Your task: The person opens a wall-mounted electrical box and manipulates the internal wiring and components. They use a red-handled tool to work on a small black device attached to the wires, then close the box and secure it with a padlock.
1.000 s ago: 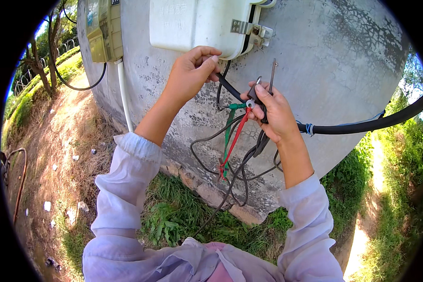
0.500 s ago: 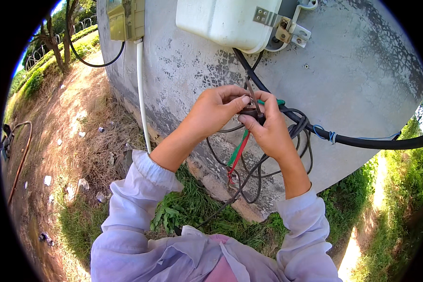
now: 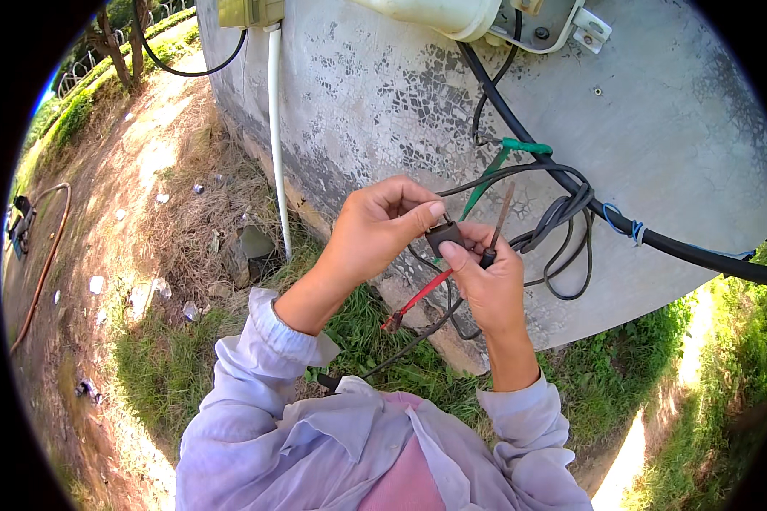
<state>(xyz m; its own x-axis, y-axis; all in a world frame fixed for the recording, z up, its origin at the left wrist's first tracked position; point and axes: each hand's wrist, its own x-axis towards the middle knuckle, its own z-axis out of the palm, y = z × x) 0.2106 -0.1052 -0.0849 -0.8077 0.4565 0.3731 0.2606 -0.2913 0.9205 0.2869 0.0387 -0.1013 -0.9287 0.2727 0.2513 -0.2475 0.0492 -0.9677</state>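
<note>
My left hand [image 3: 390,223] has its fingers closed on the top of a small dark padlock [image 3: 445,237]. My right hand [image 3: 490,279] grips the padlock body with its thumb across it, along with a screwdriver [image 3: 507,204] whose shaft points upward. A red lead [image 3: 420,296] hangs below my hands, ending in a clip. Behind them, a green lead [image 3: 486,179] with a green clip lies against the thick black cable [image 3: 528,128], among loops of thinner black cable [image 3: 588,247].
The curved, weathered grey wall [image 3: 656,153] carries a white box [image 3: 426,17], a yellowish box [image 3: 249,12] and a white pipe [image 3: 277,145]. Dry ground with scattered litter [image 3: 96,284] and a hose [image 3: 43,298] lies left; grass [image 3: 145,366] grows along the wall's foot.
My hands have come together and moved lower. The green clip, earlier beside my right hand with the red lead, now sits higher on the cable, away from it. The boxes sit higher in view.
</note>
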